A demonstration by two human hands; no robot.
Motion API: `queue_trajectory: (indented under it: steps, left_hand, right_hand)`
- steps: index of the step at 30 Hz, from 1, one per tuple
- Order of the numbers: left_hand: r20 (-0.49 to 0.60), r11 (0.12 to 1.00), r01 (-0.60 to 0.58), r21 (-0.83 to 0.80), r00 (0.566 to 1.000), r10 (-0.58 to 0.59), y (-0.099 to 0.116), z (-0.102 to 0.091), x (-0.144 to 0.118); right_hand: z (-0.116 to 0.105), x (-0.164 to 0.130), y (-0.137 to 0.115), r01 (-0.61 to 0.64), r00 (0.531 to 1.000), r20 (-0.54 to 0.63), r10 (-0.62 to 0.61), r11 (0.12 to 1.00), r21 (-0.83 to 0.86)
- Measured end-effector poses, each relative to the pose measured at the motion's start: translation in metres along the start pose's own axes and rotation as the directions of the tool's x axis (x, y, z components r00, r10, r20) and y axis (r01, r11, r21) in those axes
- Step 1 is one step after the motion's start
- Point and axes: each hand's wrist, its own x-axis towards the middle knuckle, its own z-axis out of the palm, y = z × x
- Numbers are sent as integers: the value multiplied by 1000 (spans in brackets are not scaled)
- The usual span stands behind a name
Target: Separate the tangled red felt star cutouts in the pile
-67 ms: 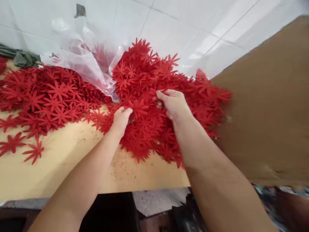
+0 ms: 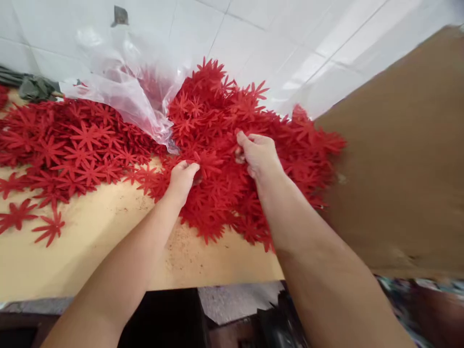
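A big heap of red leaf-shaped cutouts [image 2: 217,111] lies on a tan wooden table [image 2: 90,241] against a white tiled wall. My left hand [image 2: 182,178] pinches a cutout at the heap's near left side, fingers curled into the pile. My right hand [image 2: 258,153] is closed on a clump of cutouts in the middle of the heap, thumb and fingers dug in. A second, flatter spread of the same red cutouts [image 2: 68,145] covers the table to the left.
A crumpled clear plastic bag [image 2: 123,87] lies between the two piles. A brown cardboard sheet [image 2: 402,159] stands at the right. Grey cloth [image 2: 32,87] sits at the far left. A few loose cutouts [image 2: 47,227] lie near the front left edge.
My right hand has shifted slightly up and left within the heap. The left hand holds still.
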Motion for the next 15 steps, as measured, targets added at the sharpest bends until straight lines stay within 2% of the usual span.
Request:
queue_trajectory:
  steps: [4, 8, 11, 13, 15]
  left_hand:
    - [-4, 1000, 6, 16, 1000, -6, 1, 2, -2]
    - [-10, 1000, -2, 15, 1000, 2, 2, 2, -2]
    - [-13, 1000, 0, 21, 1000, 0, 2, 1, -2]
    - [-16, 1000, 0, 25, 1000, 0, 2, 1, -1]
    - [-21, 1000, 0, 27, 1000, 1, 2, 1, -1]
  right_hand:
    - [3, 6, 1, 31, 999, -20, -30, 998, 45]
    - [1, 8, 0, 49, 995, 79, -56, 995, 92]
    - [-3, 7, -1, 8, 995, 98, -17, 996, 94]
    - [-6, 8, -1, -8, 995, 100, 2, 998, 60]
    - [-10, 10, -2, 75, 992, 103, -68, 995, -70]
